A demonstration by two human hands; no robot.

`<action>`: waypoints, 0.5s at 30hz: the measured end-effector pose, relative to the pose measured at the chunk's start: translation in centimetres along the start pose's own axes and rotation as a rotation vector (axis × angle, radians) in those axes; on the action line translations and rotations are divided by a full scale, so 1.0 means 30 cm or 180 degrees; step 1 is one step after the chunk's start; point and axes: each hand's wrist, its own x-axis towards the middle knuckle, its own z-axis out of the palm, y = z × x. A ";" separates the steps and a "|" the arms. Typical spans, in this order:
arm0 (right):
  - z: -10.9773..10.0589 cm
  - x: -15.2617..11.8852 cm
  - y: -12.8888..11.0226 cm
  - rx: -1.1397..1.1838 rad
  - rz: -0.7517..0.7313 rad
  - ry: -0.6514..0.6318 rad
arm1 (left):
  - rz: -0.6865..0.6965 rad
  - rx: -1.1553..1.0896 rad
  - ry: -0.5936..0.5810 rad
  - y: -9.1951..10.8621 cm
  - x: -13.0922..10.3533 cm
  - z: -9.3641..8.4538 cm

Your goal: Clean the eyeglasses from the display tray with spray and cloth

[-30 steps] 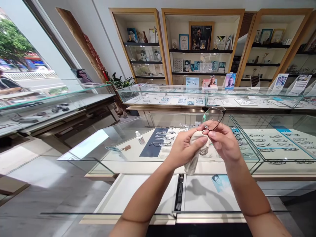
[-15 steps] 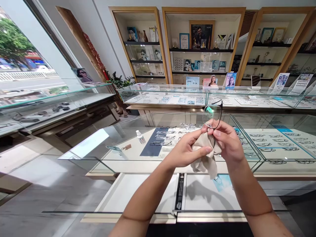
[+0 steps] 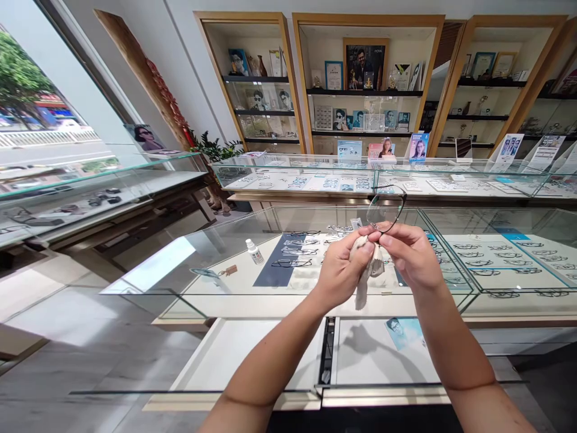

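Note:
A pair of dark-rimmed eyeglasses (image 3: 385, 209) is raised above the glass display counter, one lens facing up. My right hand (image 3: 413, 254) pinches them at the lower rim between thumb and fingers. In my left hand (image 3: 341, 266) is a bunched beige cleaning cloth (image 3: 373, 263), its end hanging below the fingers. The left fingertips meet the glasses near the lower rim. Fingers and cloth hide the rest of the glasses.
On the glass counter (image 3: 234, 285) stand a small white bottle (image 3: 254, 251) and a brown tag (image 3: 231, 270). Rows of eyeglasses (image 3: 478, 255) lie inside it. Below are two pulled-out white drawers (image 3: 265, 349), one holding a blue card (image 3: 402, 332). More showcases line the back.
The cloth has been gathered up more tightly in my left hand and hangs less far to the right. The glasses have turned slightly, and my right hand has shifted a little left.

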 end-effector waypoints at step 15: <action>-0.016 0.010 -0.019 -0.0161 0.0166 -0.0116 | 0.0037 0.0603 -0.0687 0.004 0.036 -0.076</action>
